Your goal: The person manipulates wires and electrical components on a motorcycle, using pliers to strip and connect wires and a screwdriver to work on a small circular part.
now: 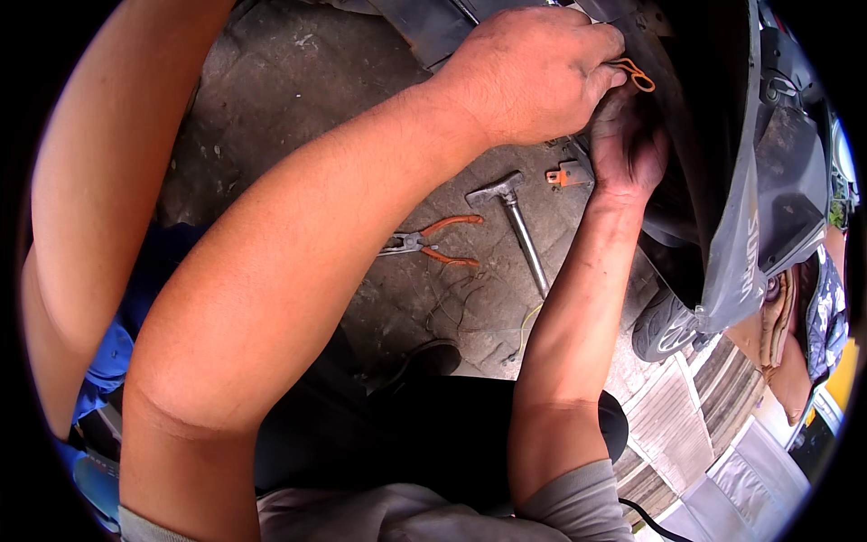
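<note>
At the top of the head view, my left hand (542, 77) is closed in a pinch on a thin orange wire (642, 79), whose looped part sticks out past the fingertips. Just below it my right hand (628, 149) is turned palm up beside the dark plastic body panel (733, 172) of a vehicle. Its fingers are mostly hidden by the left hand and in shadow. On the stained ground under my arms lie pliers (442, 241) with orange handles, a metal T-shaped tool (522, 226) and a small orange piece with a metal end (567, 173).
Another person's bare arm (122, 181) comes down at the left, near blue cloth (108, 361). A small wheel (666, 325) stands below the panel. Flattened cardboard (668, 406) covers the ground at the lower right. A thin yellowish wire (526, 330) lies near my right forearm.
</note>
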`<state>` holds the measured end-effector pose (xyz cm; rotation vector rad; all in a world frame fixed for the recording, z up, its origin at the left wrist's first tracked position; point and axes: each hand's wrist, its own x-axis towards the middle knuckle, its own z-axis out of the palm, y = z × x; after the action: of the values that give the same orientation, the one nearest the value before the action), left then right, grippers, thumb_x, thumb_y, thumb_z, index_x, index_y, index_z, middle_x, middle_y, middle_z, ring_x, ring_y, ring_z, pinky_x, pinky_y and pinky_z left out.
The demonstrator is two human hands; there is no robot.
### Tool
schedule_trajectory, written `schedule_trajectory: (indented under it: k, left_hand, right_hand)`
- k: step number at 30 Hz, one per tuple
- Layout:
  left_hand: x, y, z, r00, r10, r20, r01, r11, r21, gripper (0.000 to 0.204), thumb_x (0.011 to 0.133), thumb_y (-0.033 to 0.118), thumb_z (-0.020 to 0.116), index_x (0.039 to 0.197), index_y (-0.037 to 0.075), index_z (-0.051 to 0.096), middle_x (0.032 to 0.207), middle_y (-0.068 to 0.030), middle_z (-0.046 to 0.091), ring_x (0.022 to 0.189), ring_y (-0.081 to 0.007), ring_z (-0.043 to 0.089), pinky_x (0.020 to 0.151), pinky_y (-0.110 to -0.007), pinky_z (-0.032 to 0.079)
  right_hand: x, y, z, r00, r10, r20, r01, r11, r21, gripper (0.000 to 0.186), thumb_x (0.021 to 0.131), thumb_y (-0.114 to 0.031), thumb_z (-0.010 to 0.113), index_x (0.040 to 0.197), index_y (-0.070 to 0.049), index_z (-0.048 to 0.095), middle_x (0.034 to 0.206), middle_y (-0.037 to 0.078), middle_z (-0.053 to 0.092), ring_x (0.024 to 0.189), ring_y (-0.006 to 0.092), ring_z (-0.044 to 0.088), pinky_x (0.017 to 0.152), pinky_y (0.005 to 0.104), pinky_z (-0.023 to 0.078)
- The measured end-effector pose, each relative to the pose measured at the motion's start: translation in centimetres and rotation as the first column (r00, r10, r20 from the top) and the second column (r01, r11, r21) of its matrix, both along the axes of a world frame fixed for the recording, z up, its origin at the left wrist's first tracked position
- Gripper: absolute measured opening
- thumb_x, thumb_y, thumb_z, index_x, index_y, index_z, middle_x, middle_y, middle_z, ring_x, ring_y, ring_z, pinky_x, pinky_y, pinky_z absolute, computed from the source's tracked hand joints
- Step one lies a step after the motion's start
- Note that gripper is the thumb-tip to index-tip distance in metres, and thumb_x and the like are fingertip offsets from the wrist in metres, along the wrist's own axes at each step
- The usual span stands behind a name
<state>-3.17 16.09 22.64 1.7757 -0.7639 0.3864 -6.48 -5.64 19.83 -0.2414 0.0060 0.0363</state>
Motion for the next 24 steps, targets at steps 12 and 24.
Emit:
schedule_trajectory:
  k: [12,24]
  left_hand:
    - [-0.3,0.3,1.1,0.996,0.030,-0.085,-0.022,0.996,0.084,0.020,0.095,0.019,0.063,0.101,0.001,0.060,0.091,-0.0241,0.064,0.093,-0.0454,0.064,0.084,-0.051,0.053]
    - [-3.4,-1.3,5.7,0.937,0.109,0.331,-0.166,0.975,0.149,0.017,0.078,0.016,0.066,0.089,0.002,0.065,0.096,-0.0157,0.059,0.102,-0.0350,0.060,0.081,-0.044,0.052]
  right_hand:
    - [-0.1,-1.4,0.6,0.999,-0.028,0.041,0.035,0.985,-0.169,0.044,0.100,-0.013,0.065,0.139,0.003,0.056,0.146,0.016,0.058,0.135,0.0325,0.056,0.113,0.0464,0.050]
    - [-2.3,1.0,0.7,0.969,-0.242,0.042,0.229,0.832,-0.505,0.048,0.100,-0.006,0.057,0.147,0.001,0.050,0.151,0.016,0.053,0.141,0.0295,0.050,0.121,0.0442,0.039]
